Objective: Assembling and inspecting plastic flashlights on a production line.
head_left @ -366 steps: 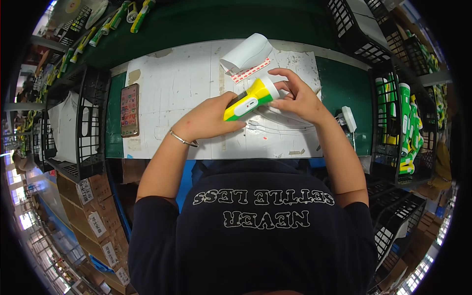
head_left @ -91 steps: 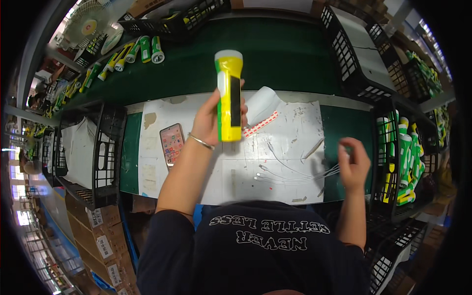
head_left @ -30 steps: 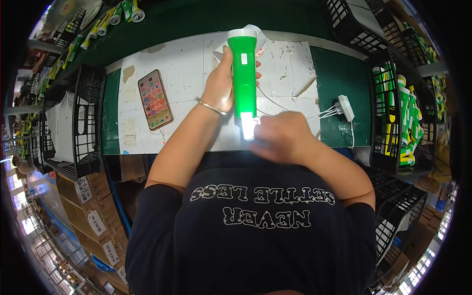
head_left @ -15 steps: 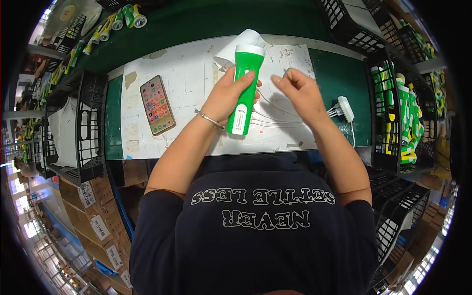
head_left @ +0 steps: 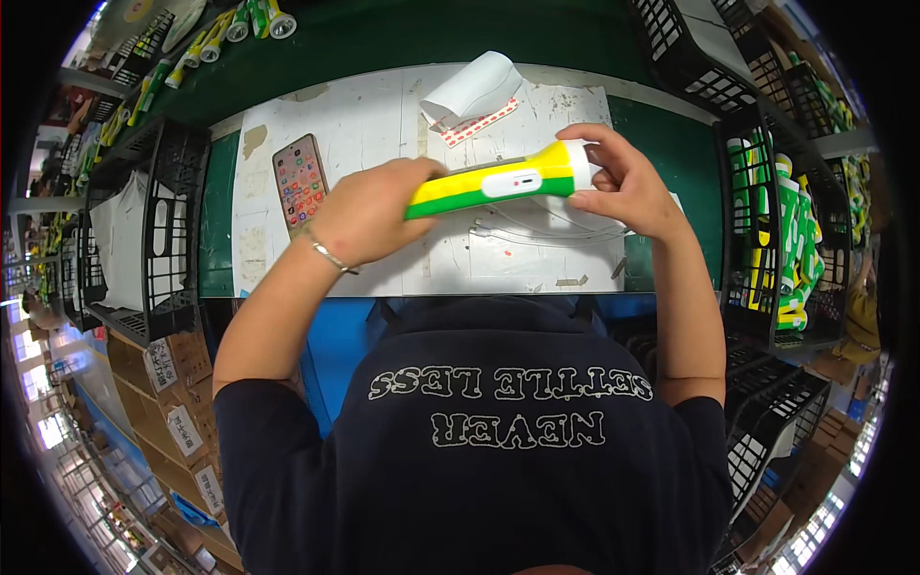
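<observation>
A green and yellow flashlight (head_left: 498, 182) lies level between my hands above the white-covered table. My left hand (head_left: 374, 209) wraps round its tail end on the left. At the other end, the fingers and thumb of my right hand (head_left: 628, 182) grip the white head rim. A white panel with a small port faces me on the flashlight's side. Beneath it, thin white cables (head_left: 546, 233) trail across the sheet. Beyond it rests a curled white paper roll (head_left: 474, 91) beside a strip of red-marked stickers (head_left: 484, 123). A phone with a lit screen (head_left: 300, 177) lies left, partly behind my left hand.
On the right, a black crate (head_left: 767, 321) holds several green, yellow and white flashlights (head_left: 791, 230). Another black crate (head_left: 144, 321) with white paper stands left. More flashlights (head_left: 240, 27) line the table's far left. Cardboard boxes (head_left: 158, 422) sit low at left.
The flashlight has turned from upright to level, its head now pointing right and its yellow side showing. My right hand has come onto its head; my left hand has shifted left.
</observation>
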The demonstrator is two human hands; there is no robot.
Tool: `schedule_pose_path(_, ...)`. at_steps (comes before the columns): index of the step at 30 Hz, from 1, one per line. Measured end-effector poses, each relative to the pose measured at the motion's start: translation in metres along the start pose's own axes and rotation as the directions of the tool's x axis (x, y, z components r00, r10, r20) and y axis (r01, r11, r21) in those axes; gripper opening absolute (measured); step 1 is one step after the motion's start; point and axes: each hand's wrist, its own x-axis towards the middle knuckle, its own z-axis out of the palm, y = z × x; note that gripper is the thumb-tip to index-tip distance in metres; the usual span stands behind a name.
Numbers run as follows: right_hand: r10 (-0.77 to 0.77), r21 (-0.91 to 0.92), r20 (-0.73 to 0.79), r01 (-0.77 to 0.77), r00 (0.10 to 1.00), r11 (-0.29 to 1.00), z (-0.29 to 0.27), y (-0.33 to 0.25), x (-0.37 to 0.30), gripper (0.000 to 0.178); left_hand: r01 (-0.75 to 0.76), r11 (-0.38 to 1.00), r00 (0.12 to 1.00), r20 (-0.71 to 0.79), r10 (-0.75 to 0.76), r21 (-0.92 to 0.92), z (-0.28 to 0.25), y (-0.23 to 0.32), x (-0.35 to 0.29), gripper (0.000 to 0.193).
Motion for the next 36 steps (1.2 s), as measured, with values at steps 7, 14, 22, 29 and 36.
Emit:
schedule_pose_path(7,0.046,0.117,0.089,-0.056,0.995,0.992,0.012,0.013,0.014,0.061,0.007,0.967,0.992,0.123,0.025,-0.255,0.008,-0.005,-0.001,0.051)
schedule_pose_path(14,-0.104,-0.580,-0.193,-0.028,0.976,0.814,0.038,0.071,0.040,0.044,0.129,0.697,0.985,0.008,-0.173,-0.706,0.068,-0.015,0.011,0.072)
schedule_pose_path(22,-0.039,-0.757,-0.304,-0.216,0.952,0.616,0.060,0.069,0.046,0.022,0.127,0.722,0.942,-0.146,-0.303,-0.680,0.075,-0.018,0.020,0.067)
schedule_pose_path(29,0.037,0.028,-0.161,-0.033,0.986,0.999,0.049,0.040,0.026,0.018,0.074,0.749,0.944,-0.196,-0.265,-0.659,0.083,-0.006,0.033,0.067)
schedule_pose_path(36,0.127,0.120,-0.235,-0.101,0.964,0.988,0.041,0.045,0.017,0.019,-0.013,0.882,0.930,-0.329,-0.162,-0.471,0.089,0.007,0.039,0.066)
